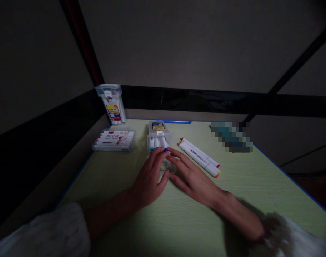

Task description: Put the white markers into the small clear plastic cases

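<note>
On a pale green desk [141, 221] a clear marker box [158, 135] lies on its side, its open end facing me with white markers with coloured caps showing. My left hand [149, 176] reaches to that open end, fingers stretched out and fingertips at the marker caps, thumb apart. My right hand [193, 178] lies beside it, fingers extended and nearly flat. Between the two hands sits a small clear plastic piece [170, 167], probably the box lid, touched by both. Whether either hand grips it is unclear in the dim light.
Two loose white markers [200, 157] lie right of the box. A flat marker pack [114, 140] sits at the left, an upright clear marker box [112, 103] stands behind it. A blurred teal object [232, 137] is at the back right. Dark frame rails surround the desk.
</note>
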A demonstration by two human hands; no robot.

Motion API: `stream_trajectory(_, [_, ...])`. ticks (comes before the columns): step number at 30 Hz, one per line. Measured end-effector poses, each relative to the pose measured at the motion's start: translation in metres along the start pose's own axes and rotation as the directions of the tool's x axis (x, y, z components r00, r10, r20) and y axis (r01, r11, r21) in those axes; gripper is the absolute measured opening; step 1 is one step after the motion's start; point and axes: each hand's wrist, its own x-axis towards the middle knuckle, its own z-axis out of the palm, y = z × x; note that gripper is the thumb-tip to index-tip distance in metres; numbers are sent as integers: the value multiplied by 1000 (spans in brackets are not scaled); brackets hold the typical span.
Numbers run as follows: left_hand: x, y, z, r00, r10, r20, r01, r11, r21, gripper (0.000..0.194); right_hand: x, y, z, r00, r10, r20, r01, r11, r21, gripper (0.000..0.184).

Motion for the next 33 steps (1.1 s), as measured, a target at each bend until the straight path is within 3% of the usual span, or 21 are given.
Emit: stream_trajectory(33, [0, -1, -1, 998, -19, 60, 12, 994, 111, 36, 0, 4, 4, 999, 7, 53, -7, 1000, -8, 50])
